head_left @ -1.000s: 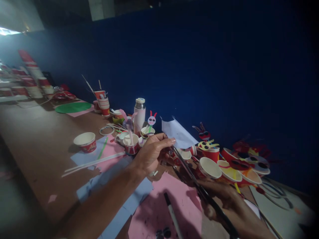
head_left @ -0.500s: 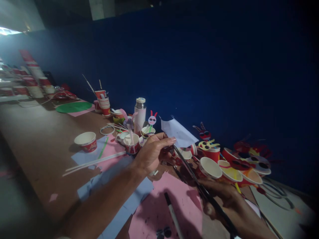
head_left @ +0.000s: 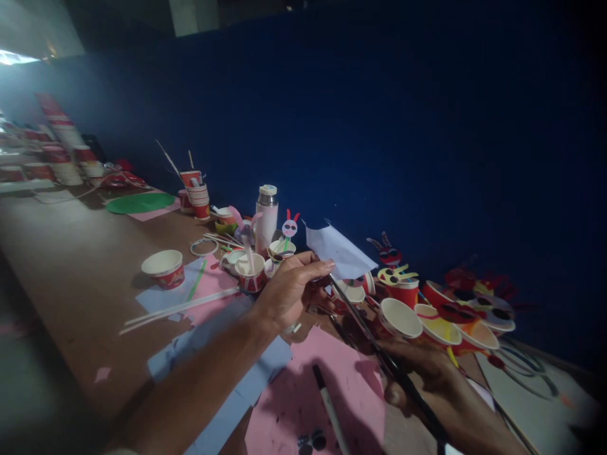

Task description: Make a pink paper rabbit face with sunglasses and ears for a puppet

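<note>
My left hand [head_left: 291, 284] reaches in from the lower left. Its thumb and fingers are closed on the lower edge of a pale sheet of paper [head_left: 339, 249], held up off the table. My right hand [head_left: 427, 385], at the lower right, is wrapped round long, dark-handled scissors [head_left: 365, 332]. One slim blade points up and left, its tip at the paper's edge by my left thumb; the other blade is hard to make out in shadow. Beneath my hands lies pink paper [head_left: 277, 411] with a marker [head_left: 327, 404] and small black cut-outs [head_left: 312, 440] on it.
Several red-and-white paper cups [head_left: 401, 319] with paper faces stand to the right. A flask [head_left: 267, 221] stands behind my left hand. Blue paper [head_left: 227, 404], white sticks [head_left: 177, 309] and a lone cup [head_left: 164, 268] lie leftward. A blue wall [head_left: 379, 126] rises behind the table.
Very little differs. Both hands, the pale paper and the scissors keep nearly the same places; the view has shifted only slightly.
</note>
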`<move>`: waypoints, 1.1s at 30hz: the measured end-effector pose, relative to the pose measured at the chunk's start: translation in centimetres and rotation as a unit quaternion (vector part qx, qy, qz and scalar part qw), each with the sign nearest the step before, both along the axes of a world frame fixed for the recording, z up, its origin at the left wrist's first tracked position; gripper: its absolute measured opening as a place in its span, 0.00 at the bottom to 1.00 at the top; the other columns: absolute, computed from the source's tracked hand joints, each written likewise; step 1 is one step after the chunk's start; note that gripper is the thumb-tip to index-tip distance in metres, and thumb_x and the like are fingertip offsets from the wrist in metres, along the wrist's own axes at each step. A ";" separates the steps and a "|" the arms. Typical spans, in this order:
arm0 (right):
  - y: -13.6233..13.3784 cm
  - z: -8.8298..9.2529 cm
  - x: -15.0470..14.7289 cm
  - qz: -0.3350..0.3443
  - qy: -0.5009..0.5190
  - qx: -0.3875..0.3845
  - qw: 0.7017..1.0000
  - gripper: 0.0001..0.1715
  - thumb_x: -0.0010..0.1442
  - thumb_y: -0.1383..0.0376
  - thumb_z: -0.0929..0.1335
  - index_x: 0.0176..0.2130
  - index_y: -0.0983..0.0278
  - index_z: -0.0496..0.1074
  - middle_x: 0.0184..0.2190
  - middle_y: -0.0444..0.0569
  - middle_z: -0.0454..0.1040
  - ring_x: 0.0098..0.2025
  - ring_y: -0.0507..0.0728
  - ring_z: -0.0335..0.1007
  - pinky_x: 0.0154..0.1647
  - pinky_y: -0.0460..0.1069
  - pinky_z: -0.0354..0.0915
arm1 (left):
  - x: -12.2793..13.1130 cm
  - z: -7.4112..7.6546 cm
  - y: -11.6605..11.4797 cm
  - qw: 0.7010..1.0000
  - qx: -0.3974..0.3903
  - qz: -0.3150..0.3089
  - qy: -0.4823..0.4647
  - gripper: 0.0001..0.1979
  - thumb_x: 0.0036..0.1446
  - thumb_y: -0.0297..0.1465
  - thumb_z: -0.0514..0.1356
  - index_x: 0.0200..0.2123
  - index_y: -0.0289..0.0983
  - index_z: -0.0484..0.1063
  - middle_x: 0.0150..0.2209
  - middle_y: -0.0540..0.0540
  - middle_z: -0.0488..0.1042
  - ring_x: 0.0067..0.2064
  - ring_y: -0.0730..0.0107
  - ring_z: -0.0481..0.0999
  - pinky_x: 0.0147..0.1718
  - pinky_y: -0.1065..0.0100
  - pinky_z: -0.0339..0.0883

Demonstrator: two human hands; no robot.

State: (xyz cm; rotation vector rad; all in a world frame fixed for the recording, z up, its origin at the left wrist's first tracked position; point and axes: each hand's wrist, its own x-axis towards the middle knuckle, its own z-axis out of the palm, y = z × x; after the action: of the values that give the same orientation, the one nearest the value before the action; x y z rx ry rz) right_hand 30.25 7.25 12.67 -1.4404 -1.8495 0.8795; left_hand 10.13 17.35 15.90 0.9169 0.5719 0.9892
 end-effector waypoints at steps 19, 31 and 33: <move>-0.4 -0.4 -0.4 -0.066 0.229 0.074 0.968 0.28 0.48 0.46 0.70 0.43 0.60 0.71 0.21 0.42 0.64 0.21 0.50 0.56 0.21 0.45 0.60 | 1.4 -0.2 -1.2 0.997 0.000 0.060 -0.037 0.13 0.43 0.33 0.67 0.24 0.35 0.64 0.19 0.56 0.65 0.17 0.82 0.63 0.17 0.78 0.62; 1.2 -0.2 -0.9 -0.211 0.284 0.131 0.926 0.17 0.52 0.51 0.68 0.28 0.63 0.69 0.22 0.44 0.69 0.25 0.51 0.62 0.24 0.44 0.61 | 4.1 -2.1 -3.6 1.000 0.015 -0.017 0.018 0.10 0.47 0.32 0.65 0.25 0.34 0.67 0.19 0.55 0.66 0.18 0.82 0.64 0.17 0.78 0.61; 1.3 -0.2 -0.9 -0.235 0.299 0.121 0.917 0.18 0.51 0.52 0.69 0.25 0.64 0.69 0.22 0.44 0.69 0.23 0.51 0.62 0.24 0.45 0.62 | 4.4 -2.6 -3.6 0.999 0.020 -0.021 0.035 0.10 0.48 0.32 0.65 0.25 0.33 0.67 0.20 0.54 0.67 0.18 0.82 0.64 0.18 0.77 0.62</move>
State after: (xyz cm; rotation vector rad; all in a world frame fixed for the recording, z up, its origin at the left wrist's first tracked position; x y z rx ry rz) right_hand 29.32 8.57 12.45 -1.2028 -1.0525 0.7083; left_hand 14.56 13.70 13.31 0.9986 0.5911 0.9359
